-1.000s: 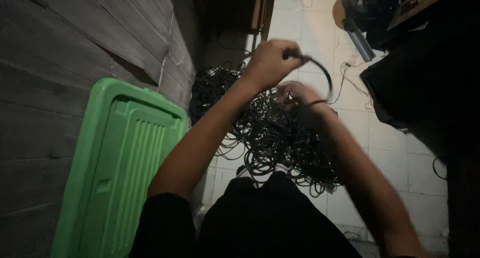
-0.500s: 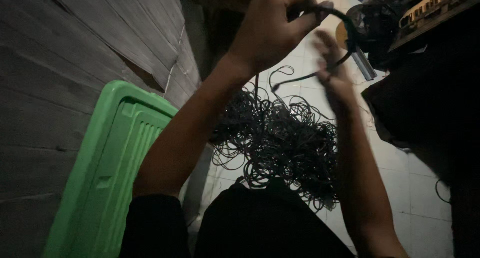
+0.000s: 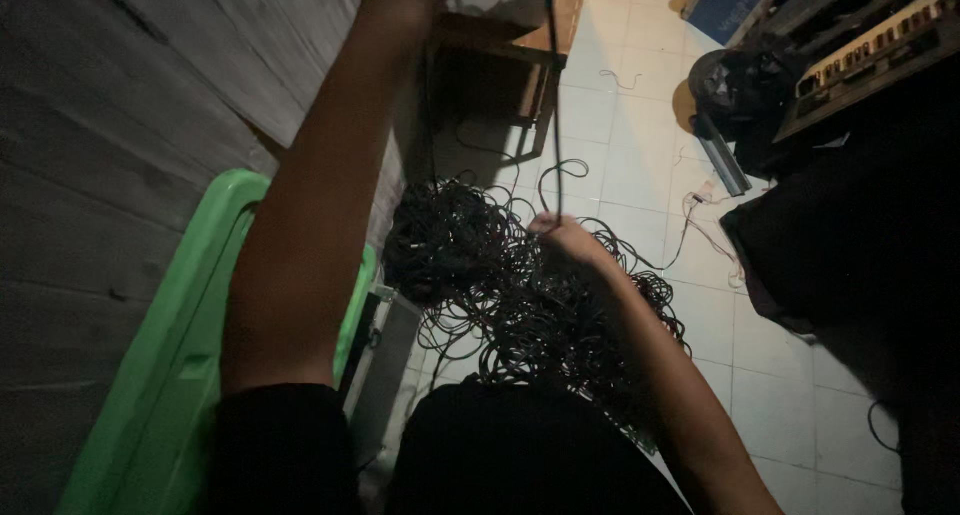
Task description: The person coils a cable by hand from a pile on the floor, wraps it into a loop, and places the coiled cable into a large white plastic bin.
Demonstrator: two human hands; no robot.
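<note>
One cable tangle (image 3: 520,295) on white tiled floor (image 3: 640,165).

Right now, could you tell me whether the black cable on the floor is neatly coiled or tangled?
Tangled. The black cable lies in a loose heap of crossing loops on the tiled floor, with one strand pulled straight up from it.

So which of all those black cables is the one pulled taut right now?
The single thin black cable running straight up from the right hand toward the raised left arm at the top edge. The other tangled black cables lie slack in loops on the white tiled floor.
</note>
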